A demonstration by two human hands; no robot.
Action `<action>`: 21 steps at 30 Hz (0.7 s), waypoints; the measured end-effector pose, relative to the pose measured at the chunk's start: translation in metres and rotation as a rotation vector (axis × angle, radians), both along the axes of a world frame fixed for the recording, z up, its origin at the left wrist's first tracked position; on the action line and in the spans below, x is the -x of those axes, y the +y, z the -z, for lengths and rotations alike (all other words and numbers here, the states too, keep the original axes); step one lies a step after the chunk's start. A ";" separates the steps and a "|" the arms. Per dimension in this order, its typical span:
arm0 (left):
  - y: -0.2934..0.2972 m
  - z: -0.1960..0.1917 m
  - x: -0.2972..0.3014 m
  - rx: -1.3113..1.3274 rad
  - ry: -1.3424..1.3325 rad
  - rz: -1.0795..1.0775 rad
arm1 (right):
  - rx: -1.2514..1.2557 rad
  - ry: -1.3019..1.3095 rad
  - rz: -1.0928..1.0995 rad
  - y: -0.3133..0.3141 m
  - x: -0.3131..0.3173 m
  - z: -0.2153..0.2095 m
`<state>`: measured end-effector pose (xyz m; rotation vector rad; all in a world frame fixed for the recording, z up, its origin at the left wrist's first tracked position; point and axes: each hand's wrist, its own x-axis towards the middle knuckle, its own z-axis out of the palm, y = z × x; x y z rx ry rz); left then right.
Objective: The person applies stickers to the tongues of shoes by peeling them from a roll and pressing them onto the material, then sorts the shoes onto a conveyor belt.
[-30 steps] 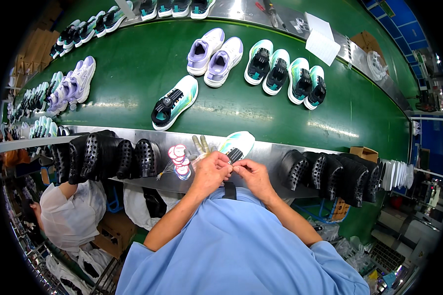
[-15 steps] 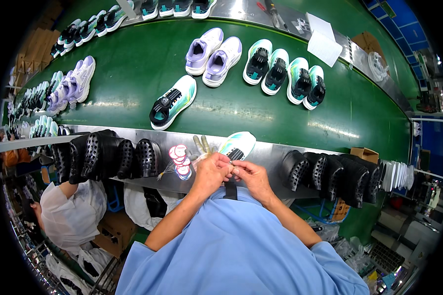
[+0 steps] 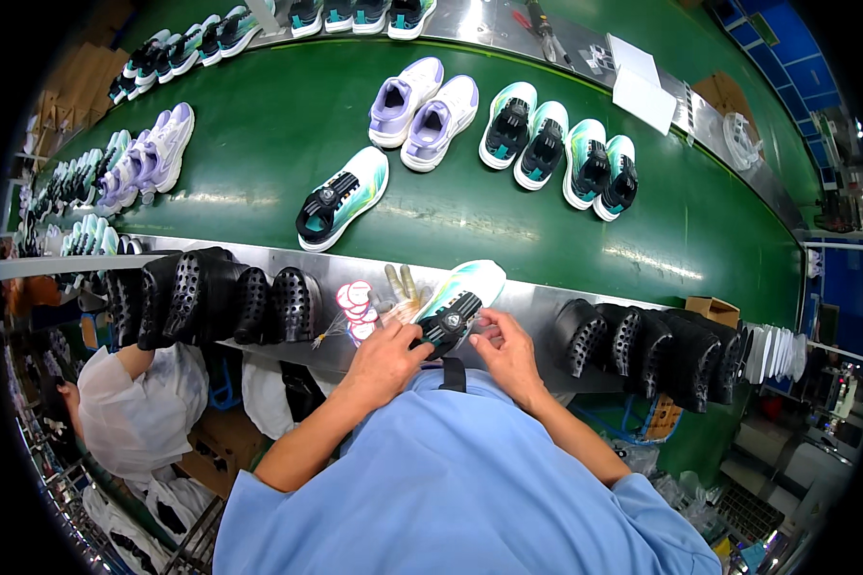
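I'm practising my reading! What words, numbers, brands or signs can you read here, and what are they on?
I can't read any of them clearly.
Round red-and-white tags: any print is too small.
White papers: any writing is too small and faint.
Black dial on the shoe between the left hand and right hand: its pale mark is too small.

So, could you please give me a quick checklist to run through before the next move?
1. Near shoe on the metal ledge, dial facing up: ok.
2. Left grip at the shoe's heel end: ok.
3. Right grip touching the shoe: cannot tell, fingertips very close.
4. Glove well away from the shoe: not ok, right beside it.
5. Round labels left of the glove: ok.
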<state>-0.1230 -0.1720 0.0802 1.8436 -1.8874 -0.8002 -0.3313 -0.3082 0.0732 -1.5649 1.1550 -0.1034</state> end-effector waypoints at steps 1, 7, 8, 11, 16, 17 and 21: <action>0.000 0.004 0.003 -0.030 0.016 0.010 | -0.028 0.033 0.006 -0.002 -0.002 -0.003; -0.056 -0.026 -0.026 -0.111 -0.247 -0.075 | -0.091 0.338 -0.130 -0.001 -0.013 0.001; -0.072 -0.028 -0.047 -0.165 -0.411 -0.174 | -0.058 0.350 -0.154 -0.002 -0.019 -0.001; -0.098 -0.003 -0.120 -0.436 -0.652 -0.214 | 0.100 0.357 -0.241 -0.001 -0.028 0.002; -0.088 0.046 -0.167 -0.675 -0.636 -0.008 | 0.206 0.386 -0.318 -0.001 -0.029 0.007; -0.085 0.051 -0.172 -0.658 -0.618 0.016 | 0.190 0.406 -0.340 -0.002 -0.031 0.007; -0.098 0.074 -0.176 -0.782 -0.508 0.011 | 0.262 0.370 -0.338 -0.008 -0.022 0.019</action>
